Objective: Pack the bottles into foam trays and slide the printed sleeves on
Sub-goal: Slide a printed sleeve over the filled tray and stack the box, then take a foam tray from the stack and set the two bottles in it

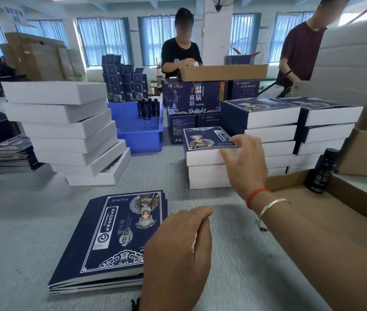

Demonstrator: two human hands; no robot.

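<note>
My right hand [244,160] reaches forward with fingers spread and rests on the near right corner of a sleeved box [205,142], which tops a short stack of white boxes. My left hand [178,250] hovers low over the right edge of a flat pile of printed navy sleeves [110,234], fingers loosely curled, nothing held. A dark bottle [322,173] stands in a shallow cardboard tray [294,212] on my right. A leaning stack of white foam-tray boxes [65,131] stands at left.
Taller stacks of sleeved boxes [290,122] stand behind my right hand. A blue plastic bin [142,131] holds several dark bottles. Navy cartons [193,97] and two people stand across the table. More flat sleeves [3,151] lie at far left.
</note>
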